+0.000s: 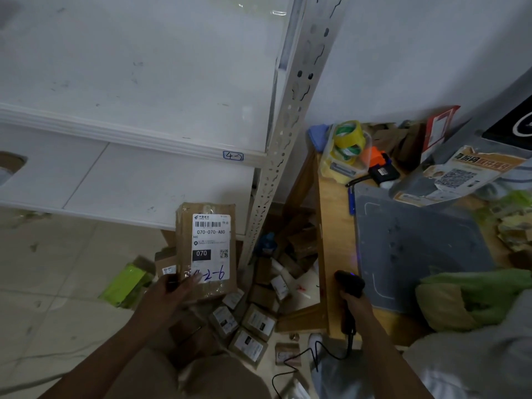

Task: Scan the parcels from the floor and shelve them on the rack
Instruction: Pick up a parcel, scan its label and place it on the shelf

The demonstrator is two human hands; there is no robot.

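Holding a brown cardboard parcel (184, 240) above the floor (57, 269), our left grip (168, 295) clasps its lower edge; right grip (353, 306) clasps a black handheld scanner (349, 282). We judge scanning due: aim at its barcode (207, 224).

parcel (184, 243) brown — label (211, 246) white (blue scrawl) | rack (276, 156) white | scanner (349, 283) black
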